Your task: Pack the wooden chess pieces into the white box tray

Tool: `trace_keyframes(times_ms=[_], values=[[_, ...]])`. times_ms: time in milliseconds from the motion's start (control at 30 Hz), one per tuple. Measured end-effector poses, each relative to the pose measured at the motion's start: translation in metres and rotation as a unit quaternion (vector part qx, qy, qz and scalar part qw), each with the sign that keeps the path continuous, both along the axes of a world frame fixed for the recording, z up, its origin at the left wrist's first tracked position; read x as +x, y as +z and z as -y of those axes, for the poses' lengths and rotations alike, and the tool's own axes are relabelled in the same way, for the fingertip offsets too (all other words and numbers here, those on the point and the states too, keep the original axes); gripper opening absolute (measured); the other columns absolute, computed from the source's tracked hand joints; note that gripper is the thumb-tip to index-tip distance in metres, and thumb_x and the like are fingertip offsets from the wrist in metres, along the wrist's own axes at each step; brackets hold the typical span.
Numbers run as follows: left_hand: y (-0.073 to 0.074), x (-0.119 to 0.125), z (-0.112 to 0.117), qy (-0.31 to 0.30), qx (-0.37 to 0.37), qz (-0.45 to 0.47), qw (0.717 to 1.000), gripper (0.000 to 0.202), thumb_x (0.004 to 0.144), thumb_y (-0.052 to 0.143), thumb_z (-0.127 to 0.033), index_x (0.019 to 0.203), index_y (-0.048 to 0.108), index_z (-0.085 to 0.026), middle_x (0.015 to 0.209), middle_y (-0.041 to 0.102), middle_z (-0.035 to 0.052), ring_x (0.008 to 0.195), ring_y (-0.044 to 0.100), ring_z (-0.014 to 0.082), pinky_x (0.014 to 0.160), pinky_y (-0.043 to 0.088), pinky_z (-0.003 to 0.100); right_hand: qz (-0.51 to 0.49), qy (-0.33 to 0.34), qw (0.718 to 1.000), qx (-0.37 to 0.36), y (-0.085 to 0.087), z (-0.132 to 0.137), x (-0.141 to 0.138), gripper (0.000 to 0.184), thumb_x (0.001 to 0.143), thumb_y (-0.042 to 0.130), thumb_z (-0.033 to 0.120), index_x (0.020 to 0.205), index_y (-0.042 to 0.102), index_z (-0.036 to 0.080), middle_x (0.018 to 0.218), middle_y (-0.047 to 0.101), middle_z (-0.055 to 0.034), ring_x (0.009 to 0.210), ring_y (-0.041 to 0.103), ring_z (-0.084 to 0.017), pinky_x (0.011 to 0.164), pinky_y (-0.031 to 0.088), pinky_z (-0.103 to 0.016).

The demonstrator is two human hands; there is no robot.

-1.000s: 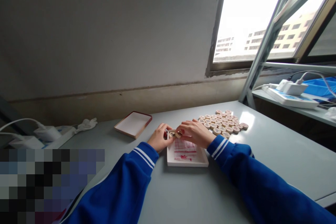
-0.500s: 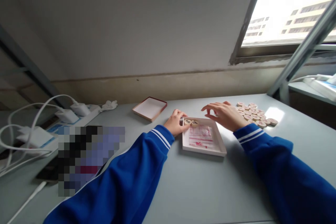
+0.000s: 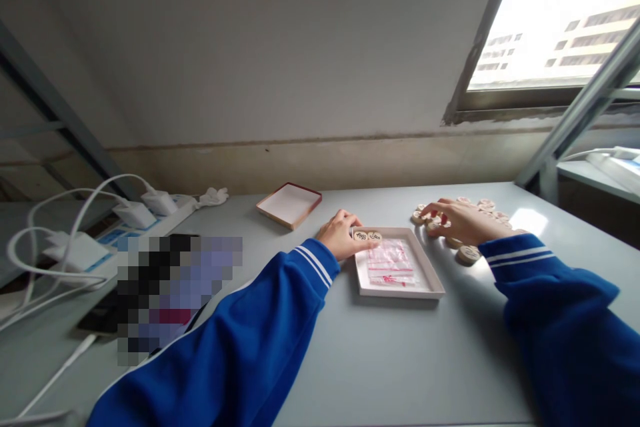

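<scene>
Left hand (image 3: 343,233) resting loosely open at tray (image 3: 430,280) corner beside two pieces (image 3: 367,236), right hand (image 3: 457,221) open, fingertips on pile (image 3: 487,203)

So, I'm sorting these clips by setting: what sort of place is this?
Probably a plain workroom or study room: a grey table against a bare wall, a power strip with chargers, and a window facing multi-storey buildings.

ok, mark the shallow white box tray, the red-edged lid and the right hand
Shallow white cardboard box tray (image 3: 400,293): head view, near rim.
Red-edged white cardboard lid (image 3: 290,205): head view, inner floor.
Right hand (image 3: 464,222): head view, back of hand.
</scene>
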State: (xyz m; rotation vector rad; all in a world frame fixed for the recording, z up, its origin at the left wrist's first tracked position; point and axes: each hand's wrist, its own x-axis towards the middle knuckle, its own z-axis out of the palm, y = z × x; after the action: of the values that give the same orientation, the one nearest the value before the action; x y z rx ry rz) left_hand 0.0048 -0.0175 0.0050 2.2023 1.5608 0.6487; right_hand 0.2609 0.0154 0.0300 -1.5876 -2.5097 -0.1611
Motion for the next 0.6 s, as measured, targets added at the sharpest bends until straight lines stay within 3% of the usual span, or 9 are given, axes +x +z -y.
trace_keyframes(times_ms=[100, 267, 433, 600], values=[[-0.001, -0.001, -0.001, -0.004, 0.009, -0.005, 1.000, 0.043, 0.058, 0.059, -0.054, 0.084, 0.054, -0.021, 0.095, 0.048, 0.0016, 0.084, 0.053, 0.0174, 0.080, 0.042, 0.030, 0.001, 0.022, 0.998, -0.052, 0.002, -0.001, 0.002, 0.025, 0.067, 0.054, 0.023, 0.090, 0.061, 0.021, 0.091, 0.059, -0.0095, 0.072, 0.057, -0.022, 0.067, 0.043, -0.033], [-0.003, -0.001, -0.002, -0.019, 0.015, 0.002, 1.000, 0.040, 0.060, 0.060, -0.050, 0.086, 0.054, -0.021, 0.094, 0.049, 0.0018, 0.087, 0.052, 0.0179, 0.080, 0.042, 0.030, -0.013, -0.032, 0.998, -0.051, 0.001, 0.000, 0.004, 0.037, 0.062, 0.059, 0.027, 0.097, 0.055, 0.019, 0.080, 0.060, -0.0060, 0.073, 0.056, -0.021, 0.065, 0.042, -0.031], [-0.004, -0.002, -0.004, -0.029, 0.015, 0.007, 0.999, 0.035, 0.060, 0.062, -0.043, 0.086, 0.055, -0.021, 0.094, 0.050, 0.0019, 0.087, 0.052, 0.0179, 0.079, 0.041, 0.030, 0.040, -0.024, 0.998, -0.043, 0.003, 0.002, 0.008, 0.012, 0.064, 0.057, 0.027, 0.074, 0.062, 0.022, 0.074, 0.060, -0.0041, 0.072, 0.055, -0.021, 0.065, 0.040, -0.032], [0.000, -0.001, -0.003, -0.035, 0.010, 0.009, 0.999, 0.032, 0.060, 0.062, -0.039, 0.085, 0.055, -0.020, 0.093, 0.050, 0.0022, 0.087, 0.051, 0.0179, 0.080, 0.041, 0.030, -0.054, 0.021, 0.998, -0.033, 0.014, 0.010, -0.004, 0.022, 0.068, 0.055, 0.041, 0.075, 0.062, 0.022, 0.072, 0.059, -0.0043, 0.064, 0.054, -0.018, 0.057, 0.039, -0.029]])
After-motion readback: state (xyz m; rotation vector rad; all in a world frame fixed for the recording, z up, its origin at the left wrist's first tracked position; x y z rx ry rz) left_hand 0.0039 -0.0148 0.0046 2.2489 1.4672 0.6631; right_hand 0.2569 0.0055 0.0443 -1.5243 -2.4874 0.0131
